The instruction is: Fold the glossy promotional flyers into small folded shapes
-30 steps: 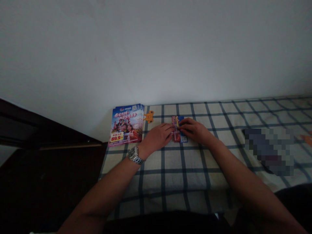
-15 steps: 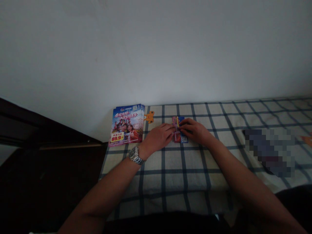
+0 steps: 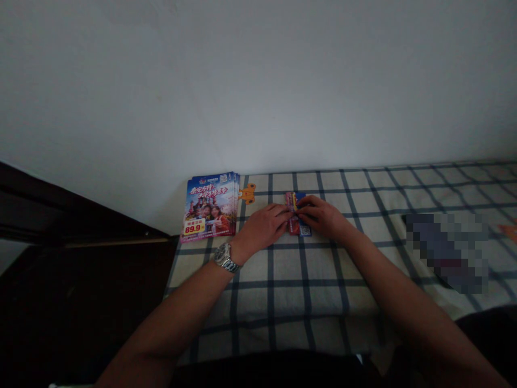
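One small folded leaflet (image 3: 299, 228) on checked cloth (image 3: 285, 285): right hand (image 3: 323, 216) grip pinched at its right side, left hand (image 3: 264, 227) against its left, closure unclear. Probably light, slippery, easily creased; best held by edges.

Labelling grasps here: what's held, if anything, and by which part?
The left hand touches a leaflet on its left half, the right hand on its right half, both around mid-height. Gripped or merely pressed: can't tell.
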A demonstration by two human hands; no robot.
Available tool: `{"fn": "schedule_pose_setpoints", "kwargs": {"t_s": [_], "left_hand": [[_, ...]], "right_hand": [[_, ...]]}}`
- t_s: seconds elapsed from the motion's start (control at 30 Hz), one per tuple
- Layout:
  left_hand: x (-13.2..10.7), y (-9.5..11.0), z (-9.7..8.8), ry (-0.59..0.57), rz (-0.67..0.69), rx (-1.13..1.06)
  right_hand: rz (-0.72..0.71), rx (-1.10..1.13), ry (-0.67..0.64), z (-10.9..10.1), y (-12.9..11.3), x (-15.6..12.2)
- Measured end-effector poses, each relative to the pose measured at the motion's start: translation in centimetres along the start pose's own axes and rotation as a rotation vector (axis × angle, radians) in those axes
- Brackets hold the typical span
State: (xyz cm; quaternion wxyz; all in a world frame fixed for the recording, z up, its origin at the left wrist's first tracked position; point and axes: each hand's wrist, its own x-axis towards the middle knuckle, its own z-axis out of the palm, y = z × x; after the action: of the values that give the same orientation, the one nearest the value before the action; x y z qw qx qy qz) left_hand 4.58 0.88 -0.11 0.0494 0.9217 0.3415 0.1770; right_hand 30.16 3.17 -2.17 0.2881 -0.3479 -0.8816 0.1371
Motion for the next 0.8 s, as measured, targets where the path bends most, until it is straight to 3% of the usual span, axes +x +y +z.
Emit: {"fn": "schedule_pose_setpoints", "kwargs": {"t_s": [0.57,0.8], "left_hand": [[0.0,-0.2,0.3,-0.004,0.003,-0.016],[0.1,-0.2,0.3,-0.009,0.004,0.002]], "right_hand": [[0.121,0.029,0.111,0.7,0.0,0.9],[0.163,-0.017,0.100,0.8,-0.6,1.2]]}}
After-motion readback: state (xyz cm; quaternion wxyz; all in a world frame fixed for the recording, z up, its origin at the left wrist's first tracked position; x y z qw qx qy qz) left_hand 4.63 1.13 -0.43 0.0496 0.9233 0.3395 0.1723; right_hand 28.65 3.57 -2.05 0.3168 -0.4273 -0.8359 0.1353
